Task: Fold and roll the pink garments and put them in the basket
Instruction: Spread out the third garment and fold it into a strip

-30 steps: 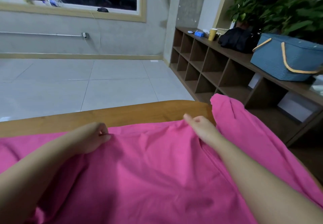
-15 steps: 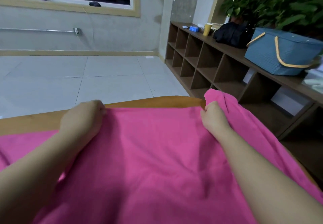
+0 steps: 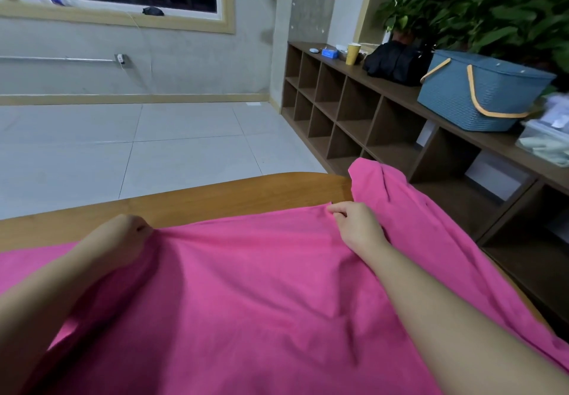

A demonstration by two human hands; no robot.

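Observation:
A large pink garment [image 3: 255, 296] lies spread over the wooden table [image 3: 197, 200] and covers most of it. Its far right corner is bunched up and hangs past the table's right end. My left hand [image 3: 123, 237] is closed on the garment's far edge at the left, with the cloth puckered at the fist. My right hand [image 3: 358, 225] pinches the same far edge at the right. The cloth is stretched between both hands. A blue basket [image 3: 480, 93] with yellow handles stands on the shelf unit to the right, well away from both hands.
A low wooden cubby shelf [image 3: 341, 111] runs along the right wall. On top of it sit a black bag [image 3: 397, 62], a yellow cup [image 3: 353, 53], potted plants [image 3: 480, 19] and a clear box [image 3: 548, 142]. Pale floor tiles [image 3: 154, 148] lie beyond the table.
Both hands have drawn the garment's far edge back toward me from the table's far rim, so more bare wood shows. The view has swung slightly.

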